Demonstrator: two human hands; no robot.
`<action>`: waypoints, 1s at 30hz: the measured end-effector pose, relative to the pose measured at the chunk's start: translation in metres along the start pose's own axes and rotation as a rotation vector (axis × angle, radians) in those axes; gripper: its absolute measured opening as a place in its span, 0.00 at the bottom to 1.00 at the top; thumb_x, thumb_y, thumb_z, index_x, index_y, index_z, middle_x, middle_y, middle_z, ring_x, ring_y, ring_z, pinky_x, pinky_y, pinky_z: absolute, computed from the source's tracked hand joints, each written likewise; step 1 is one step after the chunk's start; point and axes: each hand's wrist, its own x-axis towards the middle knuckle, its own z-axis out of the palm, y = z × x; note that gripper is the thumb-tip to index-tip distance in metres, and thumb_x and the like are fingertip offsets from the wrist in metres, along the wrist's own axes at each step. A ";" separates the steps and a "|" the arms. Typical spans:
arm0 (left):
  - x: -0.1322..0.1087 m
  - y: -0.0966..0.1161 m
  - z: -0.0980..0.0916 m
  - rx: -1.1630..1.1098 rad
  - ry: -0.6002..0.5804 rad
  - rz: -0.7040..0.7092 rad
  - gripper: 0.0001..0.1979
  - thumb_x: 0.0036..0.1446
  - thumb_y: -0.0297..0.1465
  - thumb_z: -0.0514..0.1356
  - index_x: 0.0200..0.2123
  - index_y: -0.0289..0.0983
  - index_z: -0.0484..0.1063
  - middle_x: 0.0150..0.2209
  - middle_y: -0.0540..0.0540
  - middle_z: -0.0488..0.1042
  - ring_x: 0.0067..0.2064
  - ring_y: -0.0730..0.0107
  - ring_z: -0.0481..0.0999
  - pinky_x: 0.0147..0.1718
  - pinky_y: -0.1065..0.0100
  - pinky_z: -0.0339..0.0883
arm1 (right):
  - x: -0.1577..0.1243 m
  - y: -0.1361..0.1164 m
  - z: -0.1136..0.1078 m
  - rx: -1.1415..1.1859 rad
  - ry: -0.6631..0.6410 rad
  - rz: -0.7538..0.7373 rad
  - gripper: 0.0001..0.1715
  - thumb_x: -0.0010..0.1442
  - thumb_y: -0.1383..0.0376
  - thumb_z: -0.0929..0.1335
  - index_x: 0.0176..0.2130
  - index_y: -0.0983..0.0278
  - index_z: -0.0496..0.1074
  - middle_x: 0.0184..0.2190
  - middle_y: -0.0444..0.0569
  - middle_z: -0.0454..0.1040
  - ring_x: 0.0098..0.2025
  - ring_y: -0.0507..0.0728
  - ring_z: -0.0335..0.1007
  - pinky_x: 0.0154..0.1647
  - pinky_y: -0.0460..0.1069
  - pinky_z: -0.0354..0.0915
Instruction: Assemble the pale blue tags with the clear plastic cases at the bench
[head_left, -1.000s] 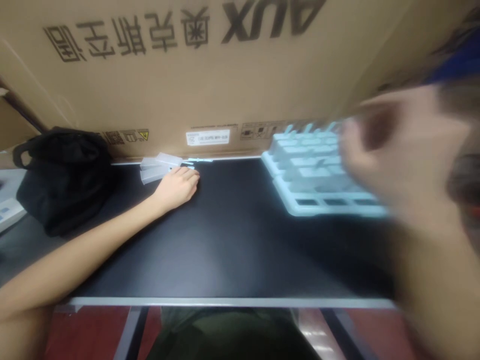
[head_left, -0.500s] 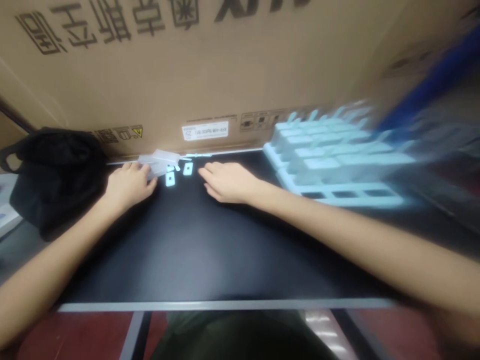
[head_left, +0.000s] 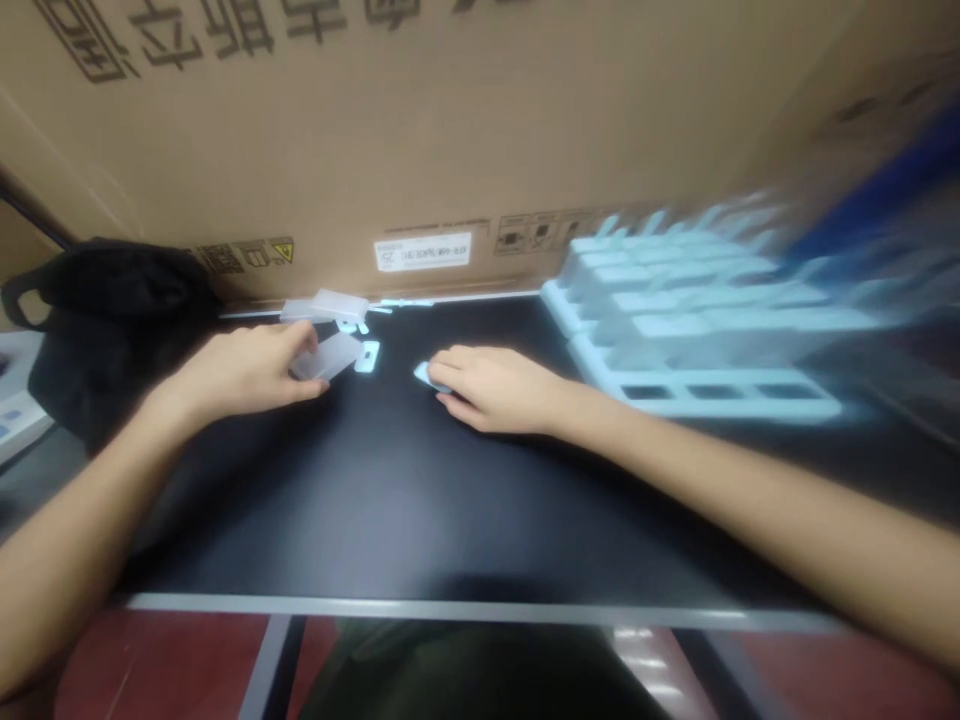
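Observation:
My left hand (head_left: pixel 244 368) grips a small translucent white plastic box (head_left: pixel 334 356) between thumb and fingers, tilted over the table. Under the fingers of my right hand (head_left: pixel 502 390) is a small light-blue flat piece (head_left: pixel 423 373), pinched, with most of it hidden. Between the hands lies a light-blue plate with a hole (head_left: pixel 368 356). More translucent boxes (head_left: pixel 341 306) rest behind my left hand, beside a few small blue parts (head_left: pixel 351 326).
A light-blue rack (head_left: pixel 724 405) holding several blocks with upright tabs stands at the right, blurred. A large cardboard box (head_left: pixel 420 130) walls off the back of the black table (head_left: pixel 390 500). A black bag (head_left: pixel 105 340) sits at the left.
My left hand has picked up a translucent box and turned it to the right. My right hand has taken hold of a blue piece and moved slightly right and nearer.

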 end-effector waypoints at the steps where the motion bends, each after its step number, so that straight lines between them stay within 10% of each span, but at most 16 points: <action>1: -0.002 0.011 -0.001 -0.045 0.081 0.040 0.27 0.55 0.56 0.63 0.49 0.44 0.70 0.48 0.40 0.80 0.43 0.46 0.82 0.38 0.55 0.73 | -0.009 -0.001 0.000 0.054 0.033 -0.005 0.16 0.72 0.64 0.63 0.54 0.67 0.72 0.52 0.60 0.76 0.51 0.64 0.74 0.51 0.59 0.70; 4: 0.000 0.056 0.004 -0.181 0.385 0.151 0.28 0.57 0.54 0.65 0.50 0.41 0.67 0.47 0.41 0.77 0.44 0.52 0.80 0.39 0.57 0.73 | -0.024 -0.004 -0.004 0.322 0.216 0.057 0.25 0.71 0.58 0.66 0.61 0.67 0.65 0.56 0.62 0.75 0.53 0.64 0.75 0.53 0.60 0.71; 10: 0.029 0.127 0.044 -0.477 0.651 0.560 0.22 0.61 0.46 0.66 0.46 0.40 0.62 0.47 0.42 0.72 0.44 0.60 0.76 0.33 0.65 0.71 | -0.029 -0.008 -0.018 0.716 0.311 0.289 0.24 0.69 0.48 0.66 0.53 0.64 0.64 0.30 0.44 0.74 0.28 0.55 0.71 0.29 0.49 0.65; 19: 0.041 0.101 0.073 -0.575 0.256 0.692 0.43 0.64 0.35 0.62 0.75 0.42 0.42 0.67 0.35 0.69 0.69 0.47 0.69 0.66 0.44 0.66 | -0.051 0.017 -0.033 0.432 0.375 0.393 0.16 0.64 0.57 0.68 0.49 0.62 0.71 0.34 0.49 0.77 0.33 0.59 0.73 0.32 0.52 0.67; 30: 0.037 0.114 0.072 -0.780 0.178 0.625 0.27 0.62 0.41 0.68 0.59 0.41 0.63 0.50 0.41 0.79 0.50 0.55 0.81 0.48 0.56 0.76 | -0.049 0.005 -0.020 0.445 0.194 0.218 0.44 0.67 0.60 0.66 0.74 0.65 0.45 0.33 0.46 0.75 0.29 0.59 0.74 0.33 0.52 0.68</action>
